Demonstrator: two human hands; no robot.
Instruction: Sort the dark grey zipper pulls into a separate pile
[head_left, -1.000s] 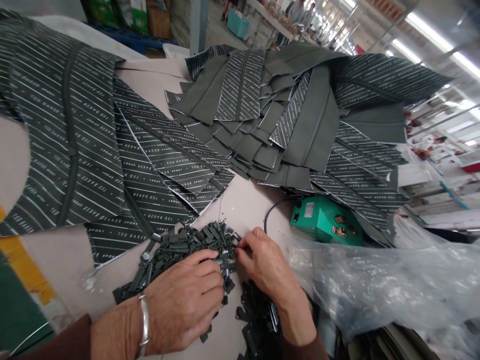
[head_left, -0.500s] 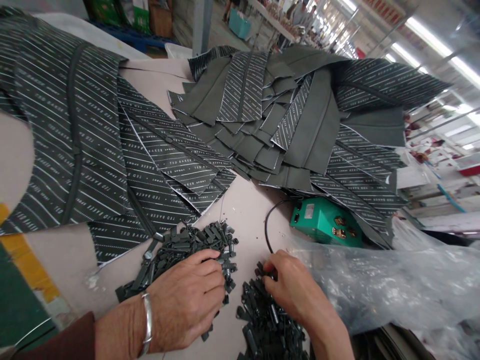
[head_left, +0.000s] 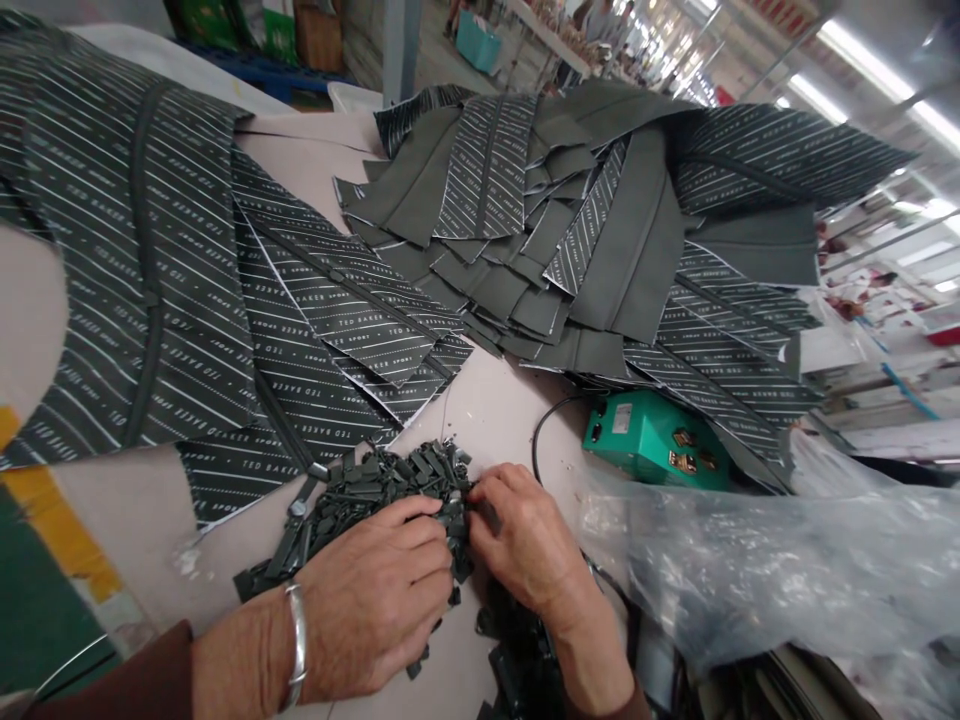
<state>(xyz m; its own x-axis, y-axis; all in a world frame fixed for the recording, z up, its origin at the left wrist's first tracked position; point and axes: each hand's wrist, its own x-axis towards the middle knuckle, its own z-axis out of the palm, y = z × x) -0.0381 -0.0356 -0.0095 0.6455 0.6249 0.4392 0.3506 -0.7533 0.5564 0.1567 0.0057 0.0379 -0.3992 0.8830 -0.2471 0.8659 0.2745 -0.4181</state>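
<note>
Since half a second ago, the right hand has been brought back from the lower heap to the upper one, while the left hand has been kept in place.

The left hand (head_left: 375, 600), with a metal bangle (head_left: 295, 645) at the wrist, is laid palm down on the pile of dark zipper pulls (head_left: 375, 480). Its fingers are curled close together, and whether a piece is gripped under them cannot be told. The pile lies on the table (head_left: 487, 410), just below the printed dark panels (head_left: 150, 280).

The right hand (head_left: 525, 545) is pressed to the pile's right edge, fingertips drawn together and almost meeting those of the left. No clamped piece can be made out there. Picking through the pulls appears to be the step in hand. Since the pieces lie tangled, a fine pinch on one alone would be called for.

A second heap (head_left: 517, 650) is largely hidden under the right wrist and cut off at the lower edge. Further right, a green box (head_left: 649, 440) is partly covered by panels, and a clear plastic bag (head_left: 787, 570) veils whatever is behind it.
</note>
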